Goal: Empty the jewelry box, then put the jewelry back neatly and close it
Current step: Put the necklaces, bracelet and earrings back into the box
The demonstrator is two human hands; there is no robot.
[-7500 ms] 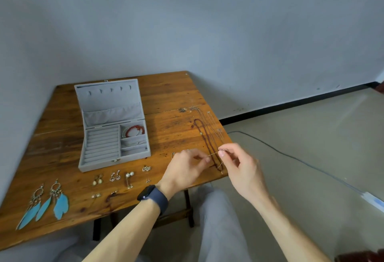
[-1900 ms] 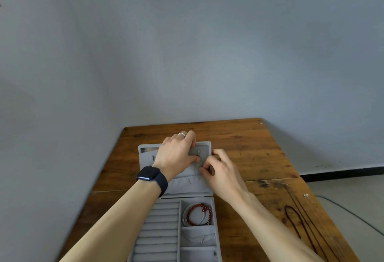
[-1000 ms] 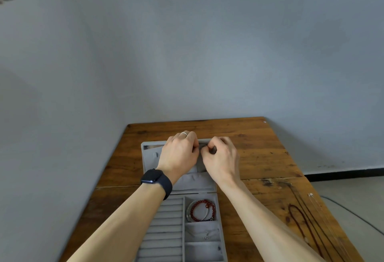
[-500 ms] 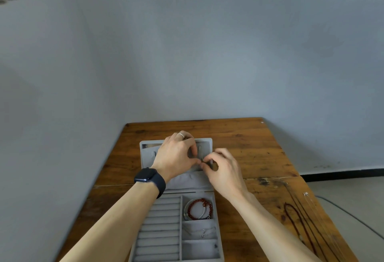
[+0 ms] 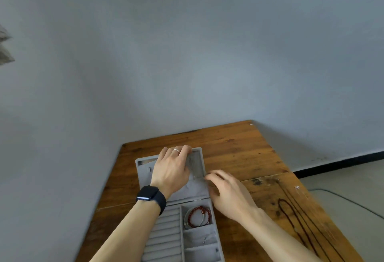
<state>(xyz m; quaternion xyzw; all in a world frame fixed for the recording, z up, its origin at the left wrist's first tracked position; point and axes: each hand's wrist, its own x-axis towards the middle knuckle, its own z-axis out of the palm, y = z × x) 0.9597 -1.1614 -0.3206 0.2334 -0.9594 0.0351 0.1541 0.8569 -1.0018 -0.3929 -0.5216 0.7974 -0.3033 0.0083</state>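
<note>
Jewelry box [image 5: 181,232] partly hidden
The left hand [image 5: 171,170] covers its lid's [image 5: 197,163] middle; its near end is cut off below.

A dark smartwatch [image 5: 150,196] with a rounded rectangular face and a dark navy strap is worn on the wrist of the left hand [image 5: 170,170]. A thin silver ring [image 5: 176,150] is worn on that hand. The left forearm [image 5: 128,234] and right forearm [image 5: 276,234] are left uncovered.
</note>
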